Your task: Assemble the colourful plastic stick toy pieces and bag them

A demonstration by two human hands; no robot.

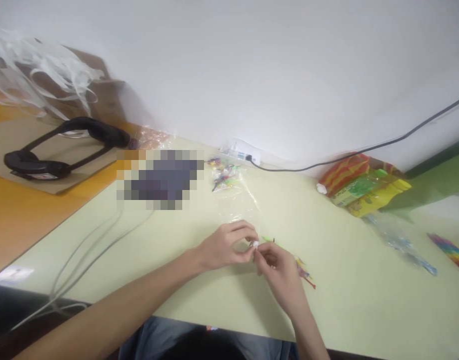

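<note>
My left hand (226,245) pinches a small white piece (255,244) between thumb and fingertips, just above the table. Closed against the same piece from the other side is my right hand (280,267), its thumb and forefinger pressed together. The piece is too small to name. Beside and partly behind my right hand lie thin, brightly coloured pieces (306,274) in red, yellow and green. Beyond my left hand, a clear plastic bag (239,202) lies flat, with more small coloured pieces (225,177) at its far end.
A power strip (244,152) with a black cable (312,167) sits against the wall. Yellow and red packages (364,185) and a clear blue-tipped bag (402,245) lie to the right. At left are a blurred-out dark object (165,180), white cables (90,257) and a black frame (64,150).
</note>
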